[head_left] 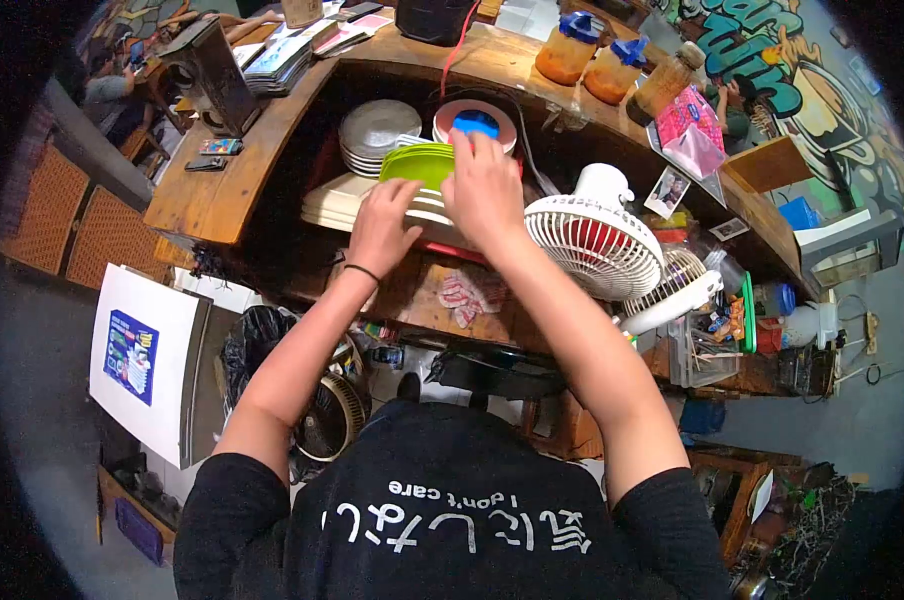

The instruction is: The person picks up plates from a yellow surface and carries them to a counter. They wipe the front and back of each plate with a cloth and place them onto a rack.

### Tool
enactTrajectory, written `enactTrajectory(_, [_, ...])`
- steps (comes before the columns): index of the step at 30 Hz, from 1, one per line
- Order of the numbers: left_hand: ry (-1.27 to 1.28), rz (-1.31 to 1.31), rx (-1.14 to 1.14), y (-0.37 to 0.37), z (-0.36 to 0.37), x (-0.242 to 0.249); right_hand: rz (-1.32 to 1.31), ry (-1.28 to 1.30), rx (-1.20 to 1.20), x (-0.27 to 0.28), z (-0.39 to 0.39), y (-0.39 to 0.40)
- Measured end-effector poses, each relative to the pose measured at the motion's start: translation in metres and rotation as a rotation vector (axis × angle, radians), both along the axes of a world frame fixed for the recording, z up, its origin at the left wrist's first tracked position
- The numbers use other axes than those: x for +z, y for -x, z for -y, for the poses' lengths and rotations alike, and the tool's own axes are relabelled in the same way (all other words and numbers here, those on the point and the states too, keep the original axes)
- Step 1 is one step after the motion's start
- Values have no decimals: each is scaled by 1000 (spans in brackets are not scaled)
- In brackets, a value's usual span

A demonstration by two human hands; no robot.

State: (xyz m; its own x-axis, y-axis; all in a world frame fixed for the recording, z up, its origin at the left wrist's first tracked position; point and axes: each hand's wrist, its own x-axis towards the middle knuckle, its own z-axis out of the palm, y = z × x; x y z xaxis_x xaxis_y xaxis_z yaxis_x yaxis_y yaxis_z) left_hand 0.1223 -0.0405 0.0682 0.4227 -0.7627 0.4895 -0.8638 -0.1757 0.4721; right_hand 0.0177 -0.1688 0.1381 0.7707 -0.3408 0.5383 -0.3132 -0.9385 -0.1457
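Head view: your green plates (pixel 419 163) top a cream stack beside the white fan (pixel 594 240). They look like light, stiff, slick plastic, so grip them by the rims. Your left hand (pixel 382 225) curls its fingers onto the stack's near edge; your right hand (pixel 484 190) lies flat on top, fingers together.

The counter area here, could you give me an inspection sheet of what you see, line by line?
Surface: wooden counter above a lower shelf.
Job's things: stack of green plates on cream plates.
Clutter: grey plates, white fan, jars, magazines.
Hands: left hand and right hand both rest on the plate stack; grip hidden.
Cables: red cord hanging over the counter edge.
Surroundings: painted wall, another person seated far left.
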Motion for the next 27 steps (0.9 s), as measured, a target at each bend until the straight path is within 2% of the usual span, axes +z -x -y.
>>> enactTrajectory(1, [3,-1,-8,-2,5,1,-110,32,-128,4,8,-10])
enactTrajectory(2, [-23,0,12,-2,9,1,-113,31,-136,7,15,-19])
enactTrajectory(4, [-56,-5,22,-4,17,-2,-514,-368,-207,11,25,-31])
enactTrajectory(5, [-44,16,38,-6,21,-6,-452,-302,-172,-13,34,-35])
enactTrajectory(8, [-13,36,71,-3,22,-10,-359,-316,-183,-15,25,-29])
enactTrajectory(10, [111,80,89,-3,23,-12,-350,-297,-188,-16,13,-17])
enactTrajectory(13, [125,107,93,-7,26,-27,-235,-43,-84,-24,-1,3])
enactTrajectory(18, [189,106,158,-5,47,-26,-199,79,-107,-36,12,1])
enactTrajectory(22, [218,45,149,0,55,-25,-212,133,-225,-29,10,-5])
enactTrajectory(26, [189,129,169,-7,62,-37,3,125,-21,-31,-14,3])
enactTrajectory(27, [199,158,167,-15,66,-51,24,23,84,-26,-27,13])
